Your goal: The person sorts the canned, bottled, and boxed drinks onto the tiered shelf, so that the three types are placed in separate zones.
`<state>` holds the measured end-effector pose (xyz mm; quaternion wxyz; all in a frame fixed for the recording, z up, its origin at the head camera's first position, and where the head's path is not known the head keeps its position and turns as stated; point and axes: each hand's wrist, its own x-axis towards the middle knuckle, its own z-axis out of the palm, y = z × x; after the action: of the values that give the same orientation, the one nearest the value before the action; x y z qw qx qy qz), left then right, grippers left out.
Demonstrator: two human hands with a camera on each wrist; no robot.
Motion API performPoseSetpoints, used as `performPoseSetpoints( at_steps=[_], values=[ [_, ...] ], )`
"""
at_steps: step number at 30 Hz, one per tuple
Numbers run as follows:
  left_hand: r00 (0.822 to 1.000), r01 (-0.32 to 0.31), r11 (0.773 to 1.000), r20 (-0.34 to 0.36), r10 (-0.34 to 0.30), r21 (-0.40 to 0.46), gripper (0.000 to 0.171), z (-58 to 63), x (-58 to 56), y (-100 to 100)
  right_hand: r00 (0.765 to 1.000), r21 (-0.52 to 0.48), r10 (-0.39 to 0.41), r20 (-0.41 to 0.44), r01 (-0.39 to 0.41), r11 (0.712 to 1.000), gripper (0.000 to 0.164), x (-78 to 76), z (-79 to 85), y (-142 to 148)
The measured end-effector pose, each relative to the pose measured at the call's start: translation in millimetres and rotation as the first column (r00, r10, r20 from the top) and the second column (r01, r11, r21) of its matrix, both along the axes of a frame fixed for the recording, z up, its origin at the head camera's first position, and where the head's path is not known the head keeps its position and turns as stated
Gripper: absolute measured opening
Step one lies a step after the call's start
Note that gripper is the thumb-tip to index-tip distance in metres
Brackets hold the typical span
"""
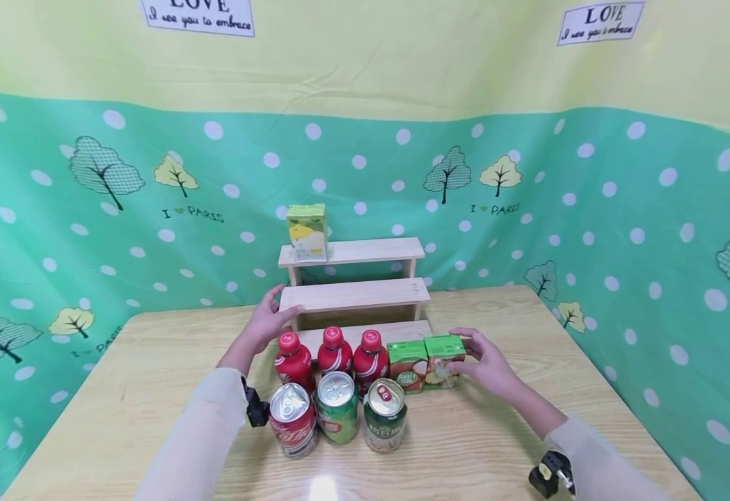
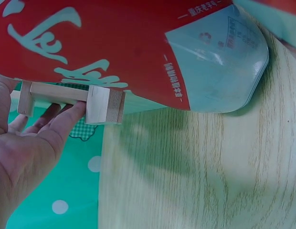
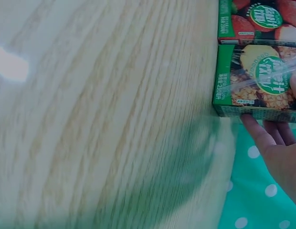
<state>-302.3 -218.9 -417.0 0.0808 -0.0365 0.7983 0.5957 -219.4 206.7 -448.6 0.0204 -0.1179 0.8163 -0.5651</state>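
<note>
My left hand (image 1: 266, 321) holds the left end of a three-tier wooden shelf (image 1: 355, 295), thumb over the middle tier's front. In the left wrist view, its fingers (image 2: 67, 119) lie against the shelf's side. My right hand (image 1: 485, 363) grips a green-topped pineapple juice box (image 1: 443, 372) with the thumb on its front face and fingers at its side. Touching that box on the left is a strawberry juice box (image 1: 407, 376). Red-capped bottles (image 1: 293, 363) stand beside the boxes, before the bottom tier. A yellow-green carton (image 1: 307, 233) sits on the top tier's left end.
In front of the bottles stand a red can (image 1: 293, 426), a green can (image 1: 337, 410) and a dark green can (image 1: 385, 421). All are on a wood-grain table (image 1: 496, 452). A dotted green curtain (image 1: 365, 188) hangs behind and at the sides.
</note>
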Motion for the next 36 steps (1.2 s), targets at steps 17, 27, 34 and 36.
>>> performPoseSetpoints(
  at_steps=[17,27,34,36],
  values=[
    [1.000,0.007,1.000,-0.009,-0.006,0.030,0.084,-0.2,-0.7,1.4,0.998,0.010,-0.061,-0.027,0.061,0.998,0.062,1.8,15.9,10.2],
    [1.000,0.023,0.998,0.001,-0.023,0.061,0.084,6.3,4.5,2.1,0.996,-0.005,-0.078,-0.032,0.078,0.997,0.064,2.6,29.1,15.0],
    [1.000,0.019,0.998,0.007,-0.019,0.056,0.084,3.0,0.1,0.2,0.994,0.009,-0.090,-0.059,0.091,0.996,0.063,0.7,43.0,14.1],
    [1.000,0.015,0.999,0.003,-0.015,0.045,0.085,-0.4,-1.8,-0.4,0.994,0.020,-0.095,-0.061,0.096,0.995,0.062,0.5,46.2,15.2]
  ],
)
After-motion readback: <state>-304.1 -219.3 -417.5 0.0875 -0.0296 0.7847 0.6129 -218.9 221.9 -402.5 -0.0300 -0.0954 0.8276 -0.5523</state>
